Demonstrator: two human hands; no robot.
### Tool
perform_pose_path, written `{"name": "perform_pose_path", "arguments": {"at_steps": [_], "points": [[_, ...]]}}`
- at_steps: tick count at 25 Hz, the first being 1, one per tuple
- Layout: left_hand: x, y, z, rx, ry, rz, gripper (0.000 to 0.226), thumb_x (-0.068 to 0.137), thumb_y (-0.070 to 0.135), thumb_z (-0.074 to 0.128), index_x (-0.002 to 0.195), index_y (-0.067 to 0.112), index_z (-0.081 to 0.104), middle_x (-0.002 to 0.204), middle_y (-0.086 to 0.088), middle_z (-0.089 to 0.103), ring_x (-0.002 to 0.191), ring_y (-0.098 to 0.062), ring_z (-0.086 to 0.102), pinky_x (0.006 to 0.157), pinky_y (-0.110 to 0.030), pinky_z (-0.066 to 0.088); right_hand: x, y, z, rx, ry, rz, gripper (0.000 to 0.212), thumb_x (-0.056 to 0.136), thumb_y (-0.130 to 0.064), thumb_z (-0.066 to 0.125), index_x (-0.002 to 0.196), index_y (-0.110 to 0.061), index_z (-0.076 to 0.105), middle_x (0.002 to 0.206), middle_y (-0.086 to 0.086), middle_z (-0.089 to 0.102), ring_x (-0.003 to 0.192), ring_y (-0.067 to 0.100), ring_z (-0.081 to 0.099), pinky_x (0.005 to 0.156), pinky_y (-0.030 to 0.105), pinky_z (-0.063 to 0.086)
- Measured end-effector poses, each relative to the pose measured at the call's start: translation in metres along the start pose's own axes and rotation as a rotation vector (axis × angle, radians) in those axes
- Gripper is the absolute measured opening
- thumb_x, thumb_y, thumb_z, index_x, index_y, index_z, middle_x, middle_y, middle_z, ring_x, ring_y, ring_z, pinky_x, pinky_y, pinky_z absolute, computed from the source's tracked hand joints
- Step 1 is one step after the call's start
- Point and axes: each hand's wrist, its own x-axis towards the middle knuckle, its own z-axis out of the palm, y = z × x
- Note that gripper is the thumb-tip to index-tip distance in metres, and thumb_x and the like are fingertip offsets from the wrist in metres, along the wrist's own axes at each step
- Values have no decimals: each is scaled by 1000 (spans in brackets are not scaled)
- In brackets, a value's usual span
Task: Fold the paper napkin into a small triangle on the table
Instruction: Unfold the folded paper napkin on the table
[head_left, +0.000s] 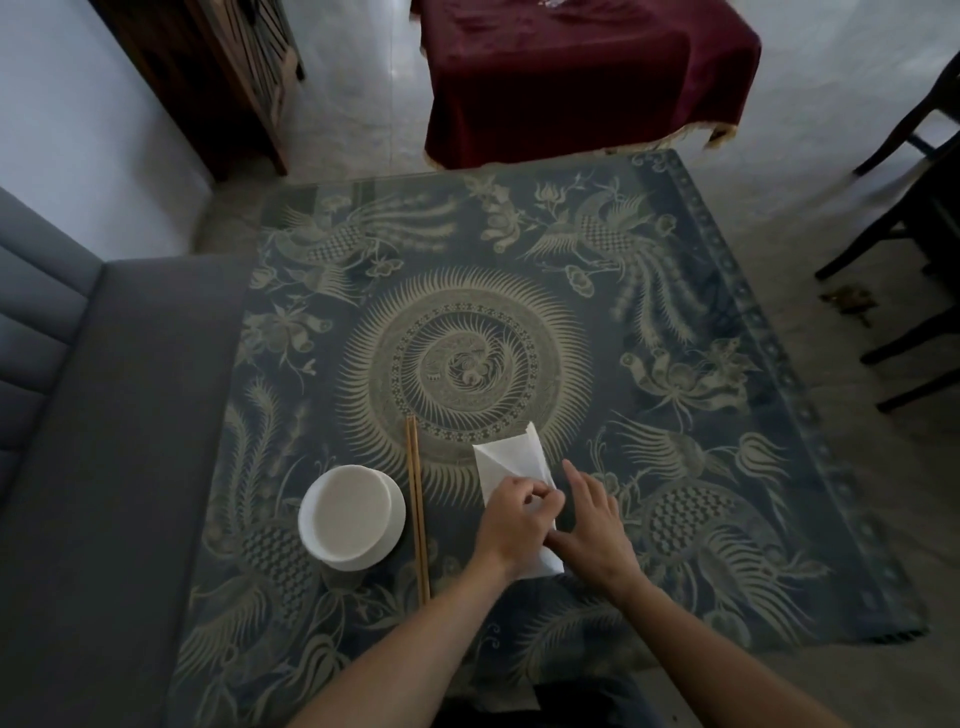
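A white paper napkin lies on the patterned blue tablecloth, partly folded, with a diagonal crease and a pointed far corner. My left hand rests on its near part, fingers curled and pinching a fold of the paper. My right hand lies flat beside it, fingers spread, pressing the napkin's right edge and near corner against the table. The napkin's near half is mostly hidden under both hands.
A white bowl stands left of the napkin, with a pair of wooden chopsticks lying between them. A grey sofa borders the table's left side. A dark red covered table and dark chairs stand beyond.
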Motion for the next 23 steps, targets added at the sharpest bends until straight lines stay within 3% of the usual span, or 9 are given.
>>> {"name": "perform_pose_path", "arguments": {"at_steps": [2, 4, 6, 8, 11, 13, 15, 23], "points": [[2, 8, 7, -14, -61, 24, 27, 86, 47, 56, 87, 23, 69, 99, 3, 64, 88, -7, 60, 78, -26, 46, 7, 9, -10, 166, -34, 58, 88, 82, -64, 56, 152, -24, 21, 146, 0, 36, 134, 21, 34, 107, 44, 34], [6, 16, 16, -24, -124, 22, 34, 83, 54, 50, 87, 26, 69, 97, 10, 63, 87, -1, 59, 74, -19, 43, 11, 20, -24, 342, -9, 120, 64, 86, -58, 59, 141, -29, 43, 127, -5, 57, 115, 11, 53, 95, 34, 45], [9, 19, 21, 10, -170, 17, 39, 85, 57, 43, 87, 27, 67, 95, 13, 63, 87, 0, 57, 71, -16, 40, 13, 31, -37, 280, 29, 166, 22, 85, -55, 64, 99, -38, 62, 86, -16, 66, 79, 0, 61, 66, 19, 46], [14, 15, 21, 117, -146, 18, 38, 90, 53, 41, 91, 24, 66, 101, 9, 63, 89, -7, 57, 74, -24, 41, 16, 43, -45, 175, 16, 206, 12, 84, -38, 69, 75, -33, 63, 69, -14, 64, 67, 6, 60, 60, 24, 47], [17, -8, 5, 569, -29, 211, 26, 95, 38, 49, 108, 21, 64, 116, 6, 59, 103, -12, 53, 86, -29, 44, 22, 54, -51, 128, -26, 301, 4, 79, -23, 70, 76, -21, 70, 73, -3, 68, 70, 15, 63, 67, 32, 51], [14, -24, -8, 812, -37, 352, 29, 91, 31, 52, 117, 21, 60, 121, 5, 55, 110, -16, 50, 92, -30, 42, 26, 58, -53, 103, -16, 315, 4, 78, -22, 68, 78, -19, 70, 74, -1, 68, 71, 16, 61, 66, 32, 49], [7, -36, -13, 975, -81, 368, 40, 87, 31, 53, 125, 23, 52, 131, 1, 49, 120, -20, 45, 98, -34, 40, 26, 61, -57, 40, 0, 301, 6, 80, -27, 65, 84, -23, 68, 79, -4, 68, 74, 15, 61, 63, 31, 46], [11, -31, 10, 1115, -122, 409, 40, 88, 36, 52, 127, 24, 50, 142, -4, 41, 131, -23, 36, 107, -41, 30, 27, 95, -96, -137, 50, 309, 2, 87, -32, 57, 87, -31, 58, 86, -7, 66, 77, 15, 59, 70, 36, 52]]}}
